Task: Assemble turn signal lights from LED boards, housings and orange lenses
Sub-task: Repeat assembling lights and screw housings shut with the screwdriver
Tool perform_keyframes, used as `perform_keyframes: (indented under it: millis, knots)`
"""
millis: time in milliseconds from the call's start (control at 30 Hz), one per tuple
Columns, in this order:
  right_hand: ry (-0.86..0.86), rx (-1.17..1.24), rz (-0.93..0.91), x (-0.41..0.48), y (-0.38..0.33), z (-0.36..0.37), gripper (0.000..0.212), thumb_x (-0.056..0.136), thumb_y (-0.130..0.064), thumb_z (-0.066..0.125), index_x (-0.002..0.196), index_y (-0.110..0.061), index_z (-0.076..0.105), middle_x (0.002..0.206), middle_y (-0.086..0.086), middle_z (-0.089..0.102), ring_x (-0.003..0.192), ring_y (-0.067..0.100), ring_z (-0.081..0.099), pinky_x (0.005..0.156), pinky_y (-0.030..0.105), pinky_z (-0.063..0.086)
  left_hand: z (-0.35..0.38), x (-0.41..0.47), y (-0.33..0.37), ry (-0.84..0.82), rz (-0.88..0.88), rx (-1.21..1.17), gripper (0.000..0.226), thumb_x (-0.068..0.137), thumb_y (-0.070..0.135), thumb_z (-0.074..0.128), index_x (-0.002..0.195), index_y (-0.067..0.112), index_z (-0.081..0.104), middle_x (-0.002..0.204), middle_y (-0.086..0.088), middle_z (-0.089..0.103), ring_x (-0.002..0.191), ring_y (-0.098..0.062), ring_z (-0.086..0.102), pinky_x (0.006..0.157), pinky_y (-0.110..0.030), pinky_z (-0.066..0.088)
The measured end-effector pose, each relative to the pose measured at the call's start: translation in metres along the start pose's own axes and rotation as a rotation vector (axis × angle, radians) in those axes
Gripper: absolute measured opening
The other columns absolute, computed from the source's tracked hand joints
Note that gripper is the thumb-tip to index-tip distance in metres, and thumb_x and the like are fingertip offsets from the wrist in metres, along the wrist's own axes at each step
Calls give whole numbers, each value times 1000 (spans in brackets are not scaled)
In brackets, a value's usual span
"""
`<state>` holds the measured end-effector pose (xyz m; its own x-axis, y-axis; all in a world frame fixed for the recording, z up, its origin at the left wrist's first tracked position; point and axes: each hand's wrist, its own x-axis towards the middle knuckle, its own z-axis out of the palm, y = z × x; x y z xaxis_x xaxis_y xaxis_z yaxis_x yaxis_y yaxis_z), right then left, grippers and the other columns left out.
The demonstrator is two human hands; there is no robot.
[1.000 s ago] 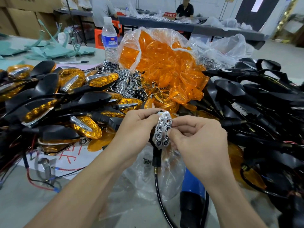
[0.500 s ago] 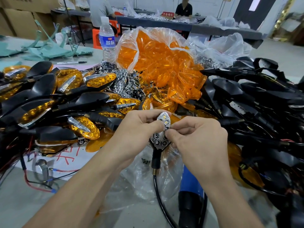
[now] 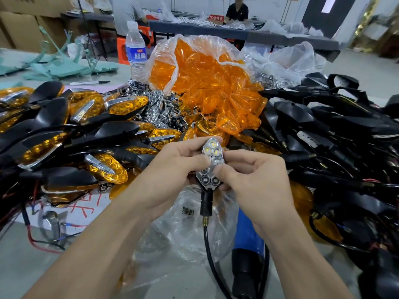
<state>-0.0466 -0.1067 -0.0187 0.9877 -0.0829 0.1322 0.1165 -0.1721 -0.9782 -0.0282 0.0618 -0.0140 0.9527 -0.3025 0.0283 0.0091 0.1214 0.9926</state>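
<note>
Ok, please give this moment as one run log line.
step: reflector onto housing | left hand: grips housing | right hand: pinches reflector | orange lenses: in bag

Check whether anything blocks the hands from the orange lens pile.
Nothing visible does. The left hand and right hand grip the half-built light; loose orange lenses lie just beyond it, spilled from the open bag.
</note>
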Motion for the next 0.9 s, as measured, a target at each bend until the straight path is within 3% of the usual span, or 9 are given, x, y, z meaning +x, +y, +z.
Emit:
perform_keyframes:
  millis: [67,133,267,367,433,500,567,700,900]
  knots:
    - [25,2,-4,-1,-1,2,26,83,-6,82,87,-31,83,80,-7,80,72,18,78,70,43,62,-5,-3,4,-102,-51,1,58,87,1,65,137,30,66,124,-2,75,112,-25,73,89,-41,63]
    - [34,21,6,-2,-2,2,25,82,-8,83,86,-32,82,78,-6,80,68,20,77,66,41,62,-7,-3,5,-92,-30,105,63,86,-1,69,134,40,67,121,-3,75,108,-28,73,92,-50,62]
    - [64,56,6,-1,-1,3,11,77,-23,85,86,-25,81,76,-2,79,64,20,76,64,39,61,-2,-2,4,16,20,66,53,92,-10,66,126,30,73,102,-6,78,88,-25,72,74,-43,60]
    - [64,17,-5,-5,-1,8,10,78,-33,78,89,-31,80,78,-5,79,70,19,77,73,48,65,-3,3,2,176,30,-7,55,91,-16,62,129,23,71,95,-3,79,83,-22,74,76,-45,66]
    - [13,-20,30,-6,-1,9,18,76,-36,75,92,-28,77,81,-6,80,74,18,78,77,49,64,-9,6,2,288,43,-58,55,91,-16,61,131,21,70,97,-3,80,83,-23,74,78,-49,65]
    - [-124,-90,73,-8,-2,12,30,75,-37,75,104,-31,72,81,-7,80,74,17,78,79,49,64,-15,8,4,352,63,-154,48,93,-12,60,131,15,69,98,-5,79,81,-23,73,72,-43,65]
    - [-247,-146,82,-12,-4,16,33,81,-31,77,113,-32,65,77,-4,79,71,16,77,75,44,65,-21,9,6,379,71,-258,40,95,-9,59,130,9,67,101,-10,77,83,-26,72,71,-39,64]
    - [-286,-115,73,-16,-12,18,21,95,-8,70,103,-27,68,69,4,75,53,17,70,50,25,54,-28,10,6,380,102,-323,34,95,-7,59,124,6,69,106,-15,71,89,-27,69,76,-42,64]
    - [-272,-262,88,-10,-14,2,20,93,-10,69,112,-17,73,56,-4,70,42,8,55,51,22,51,-26,12,6,433,151,-331,48,96,-7,60,138,15,64,108,-15,68,88,-27,69,73,-39,63]
